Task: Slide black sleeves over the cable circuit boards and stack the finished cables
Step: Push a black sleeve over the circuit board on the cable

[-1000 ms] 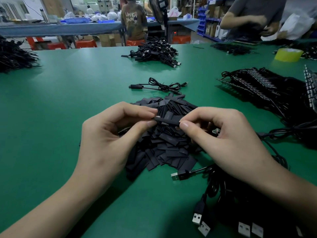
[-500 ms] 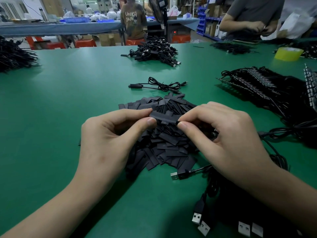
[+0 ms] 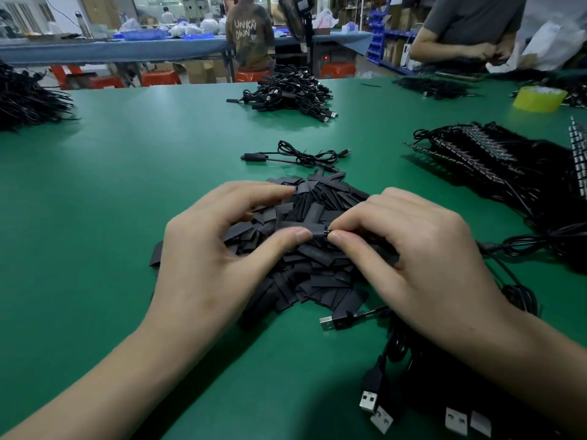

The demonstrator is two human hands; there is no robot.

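A black sleeve (image 3: 315, 232) was pinched at both ends, the left hand (image 3: 216, 252) gripping one and the right hand (image 3: 416, 249) the other, just above the pile of loose sleeves (image 3: 317, 277) on the green table (image 3: 127, 173). Beyond the pile lay one coiled cable (image 3: 295, 155) (a USB plug (image 3: 332, 322) lay nearer).

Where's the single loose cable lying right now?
In the head view, the lone cable lies on the green table at centre frame, just beyond the pile of black sleeves and in front of the larger cable heap.
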